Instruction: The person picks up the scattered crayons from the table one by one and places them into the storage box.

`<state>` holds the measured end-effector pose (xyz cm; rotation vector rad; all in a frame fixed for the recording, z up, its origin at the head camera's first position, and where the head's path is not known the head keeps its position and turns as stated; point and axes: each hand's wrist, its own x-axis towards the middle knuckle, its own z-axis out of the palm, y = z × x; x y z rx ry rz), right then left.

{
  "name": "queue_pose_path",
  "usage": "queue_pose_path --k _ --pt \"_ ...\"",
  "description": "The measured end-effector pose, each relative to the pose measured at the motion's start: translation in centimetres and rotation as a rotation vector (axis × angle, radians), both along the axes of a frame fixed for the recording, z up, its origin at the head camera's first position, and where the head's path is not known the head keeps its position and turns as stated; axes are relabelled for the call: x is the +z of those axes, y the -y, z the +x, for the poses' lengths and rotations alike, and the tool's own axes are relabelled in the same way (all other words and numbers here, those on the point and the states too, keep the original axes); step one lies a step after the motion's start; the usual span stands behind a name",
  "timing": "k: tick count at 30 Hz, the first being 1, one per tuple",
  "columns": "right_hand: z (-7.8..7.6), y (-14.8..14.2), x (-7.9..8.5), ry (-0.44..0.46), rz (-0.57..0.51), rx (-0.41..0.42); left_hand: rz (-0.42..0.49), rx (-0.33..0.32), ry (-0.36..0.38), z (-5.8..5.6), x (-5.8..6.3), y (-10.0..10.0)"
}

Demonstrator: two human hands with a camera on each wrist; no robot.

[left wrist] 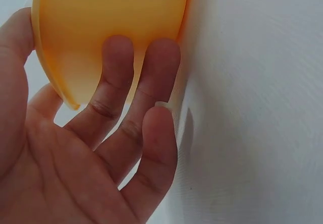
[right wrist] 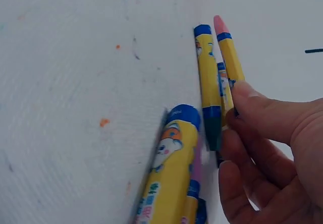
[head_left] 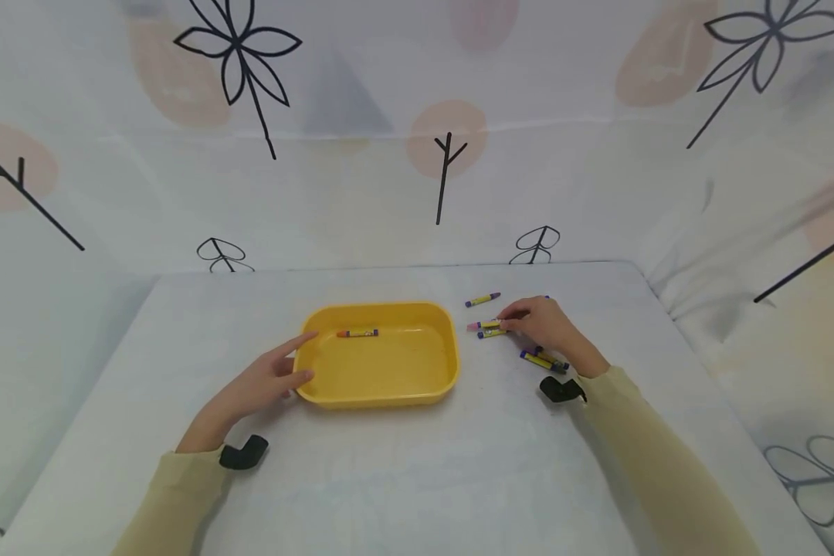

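My left hand grips the left end of a yellow tray, thumb and index finger over the rim and the other fingers against the outer wall. Inside the tray lies one orange crayon. To the right of the tray, my right hand pinches a pink crayon between thumb and fingers, its pink tip pointing left in the head view. Close beside it lies a dark green crayon, and another yellow-wrapped crayon is partly hidden by the fingers.
A purple-tipped crayon lies behind the pink one. Nearer my right wrist are more crayons, one large in the right wrist view. The white-covered table meets a patterned cloth at its back edge.
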<state>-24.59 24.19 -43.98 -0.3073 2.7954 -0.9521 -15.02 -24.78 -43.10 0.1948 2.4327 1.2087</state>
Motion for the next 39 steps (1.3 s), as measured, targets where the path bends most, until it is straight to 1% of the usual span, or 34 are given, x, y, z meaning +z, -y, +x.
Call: queue_pose_path --k 4,7,13,21,26,31,35,39 --pt "0.2 -0.1 0.5 -0.011 -0.028 0.006 -0.011 0.004 -0.008 0.1 0.1 -0.1" --pt "0.5 0.2 1.3 -0.028 -0.057 0.013 -0.015 0.008 -0.010 0.3 0.2 -0.2" --pt "1.0 1.2 3.1 -0.082 -0.114 0.058 -0.016 0.020 -0.005 0.2 0.2 -0.4" --pt "1.5 3.4 5.0 -0.045 -0.210 0.113 -0.011 0.016 -0.009 0.2 0.0 -0.6" --pt "1.3 5.4 5.8 -0.073 -0.222 0.175 -0.010 0.018 -0.007 0.3 0.1 -0.7" --pt "0.8 8.3 6.6 -0.092 -0.232 0.242 -0.009 0.020 -0.006 0.3 0.3 -0.8" --pt "0.3 11.0 6.9 -0.065 -0.249 0.281 -0.008 0.025 -0.001 0.2 0.3 -0.9" --pt "-0.2 13.7 6.8 -0.027 -0.273 0.318 -0.008 0.016 0.000 0.2 0.3 -0.8"
